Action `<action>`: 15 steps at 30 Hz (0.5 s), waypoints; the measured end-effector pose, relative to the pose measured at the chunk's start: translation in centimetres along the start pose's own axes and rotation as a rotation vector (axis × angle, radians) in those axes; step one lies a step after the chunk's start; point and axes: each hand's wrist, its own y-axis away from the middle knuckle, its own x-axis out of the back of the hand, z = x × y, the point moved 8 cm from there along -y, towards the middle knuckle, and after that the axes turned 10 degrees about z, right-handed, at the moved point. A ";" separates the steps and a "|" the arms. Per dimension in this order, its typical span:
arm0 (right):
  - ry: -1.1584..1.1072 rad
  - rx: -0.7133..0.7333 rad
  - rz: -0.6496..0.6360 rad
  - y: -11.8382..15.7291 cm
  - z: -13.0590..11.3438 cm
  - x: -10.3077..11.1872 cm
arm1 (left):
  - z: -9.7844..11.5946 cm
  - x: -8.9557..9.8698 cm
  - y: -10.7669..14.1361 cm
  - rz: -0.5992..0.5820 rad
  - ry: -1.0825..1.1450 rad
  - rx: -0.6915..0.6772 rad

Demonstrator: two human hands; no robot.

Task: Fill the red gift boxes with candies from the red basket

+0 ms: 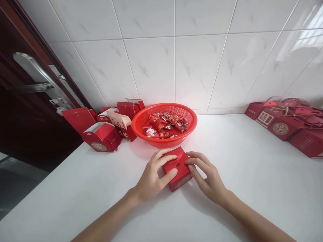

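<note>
A small red gift box (181, 173) with a gold pattern on its front side sits on the white table, its top flaps folded down around a small hole. My left hand (153, 174) holds it from the left, fingers and thumb resting over the top. From the other side my right hand (209, 175) grips the right edge with bent fingers. Just behind the box stands a red plastic basket (164, 144) with several wrapped candies (159, 124) inside.
Several red boxes (102, 137) with raised flaps stand at the left, beside the basket. Closed red boxes (284, 127) are grouped at the far right. A tiled wall (151, 67) borders the table's back, and a dark door (22, 111) with a metal handle is on the left.
</note>
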 end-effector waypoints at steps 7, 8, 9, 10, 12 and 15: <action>-0.017 -0.054 -0.012 0.2 0.7 -0.3 | -0.1 -0.2 0.6 0.079 -0.052 -0.089; -0.012 -0.059 -0.012 0.2 0.8 -0.3 | -0.1 -0.2 0.7 0.088 -0.058 -0.096; -0.011 -0.064 -0.011 0.2 0.9 -0.3 | -0.1 -0.3 0.8 0.090 -0.066 -0.102; -0.013 -0.070 -0.012 0.2 0.9 -0.3 | -0.1 -0.4 1.0 0.089 -0.073 -0.106; -0.022 -0.084 -0.014 0.2 1.0 -0.4 | 0.1 -0.6 1.1 0.081 -0.082 -0.105; -0.031 -0.096 0.000 0.2 1.1 -0.4 | 0.3 -0.6 1.3 0.079 -0.071 -0.080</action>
